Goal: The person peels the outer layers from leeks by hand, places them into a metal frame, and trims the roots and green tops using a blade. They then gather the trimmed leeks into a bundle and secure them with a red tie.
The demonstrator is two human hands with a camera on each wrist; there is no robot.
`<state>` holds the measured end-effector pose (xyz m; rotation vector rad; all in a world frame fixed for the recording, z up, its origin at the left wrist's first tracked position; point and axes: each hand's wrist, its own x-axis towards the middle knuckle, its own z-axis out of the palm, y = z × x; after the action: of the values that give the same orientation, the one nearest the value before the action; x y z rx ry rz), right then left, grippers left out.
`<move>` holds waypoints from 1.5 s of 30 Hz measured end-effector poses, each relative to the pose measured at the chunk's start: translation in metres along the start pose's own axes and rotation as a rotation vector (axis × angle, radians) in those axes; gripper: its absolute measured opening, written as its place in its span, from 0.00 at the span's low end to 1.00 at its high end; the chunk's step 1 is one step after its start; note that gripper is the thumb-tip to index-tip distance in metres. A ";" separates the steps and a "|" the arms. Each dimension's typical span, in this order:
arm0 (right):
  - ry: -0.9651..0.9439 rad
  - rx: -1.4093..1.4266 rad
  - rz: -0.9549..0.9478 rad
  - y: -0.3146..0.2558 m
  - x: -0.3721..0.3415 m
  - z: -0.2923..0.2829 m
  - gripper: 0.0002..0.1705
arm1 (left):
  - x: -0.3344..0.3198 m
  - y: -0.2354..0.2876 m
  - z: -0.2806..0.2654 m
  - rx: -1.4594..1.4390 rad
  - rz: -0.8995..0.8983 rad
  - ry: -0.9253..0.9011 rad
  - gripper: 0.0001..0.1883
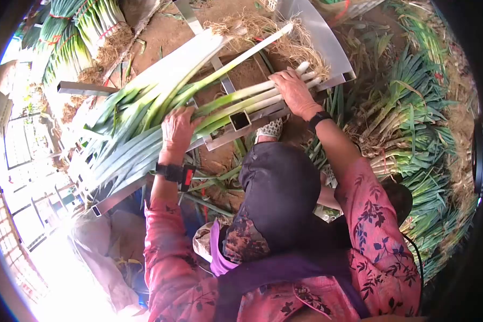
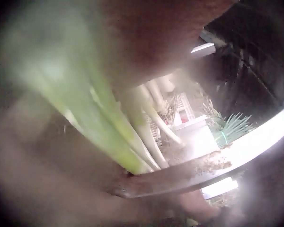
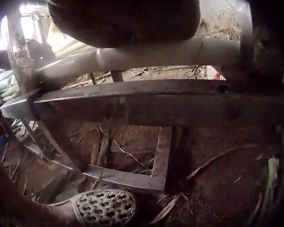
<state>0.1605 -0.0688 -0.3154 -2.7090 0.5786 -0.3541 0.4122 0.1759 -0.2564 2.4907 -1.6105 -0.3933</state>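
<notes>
Long leeks [image 1: 236, 96] lie slantwise across a metal frame, white root ends at upper right, green leaves at lower left. The left hand [image 1: 178, 129] grips the green part, its fingers bent over the leaves. Near the roots, the right hand [image 1: 295, 92] holds several white stalks, fingers laid across them and the thumb side partly hidden. In the left wrist view, blurred leaves [image 2: 102, 123] run below the hand [image 2: 156, 38]. The right wrist view has the dark underside of the hand [image 3: 128, 19] over a pale stalk [image 3: 156, 56].
Metal bars [image 1: 225, 137] of the frame pass beneath the leeks, with a metal plate [image 1: 319, 40] by the roots. Tied leek bundles [image 1: 64, 45] lie at upper left. A large heap of leeks [image 1: 413, 134] covers the right side. A shoe [image 3: 106, 207] stands below the frame.
</notes>
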 end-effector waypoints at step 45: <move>0.013 -0.033 0.029 -0.003 -0.013 0.004 0.21 | 0.083 0.068 -0.014 -0.138 0.246 0.084 0.12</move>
<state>0.1515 -0.0592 -0.3201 -2.7287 0.6324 -0.3583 0.3897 0.0717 -0.2362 2.1483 -1.7635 -0.3488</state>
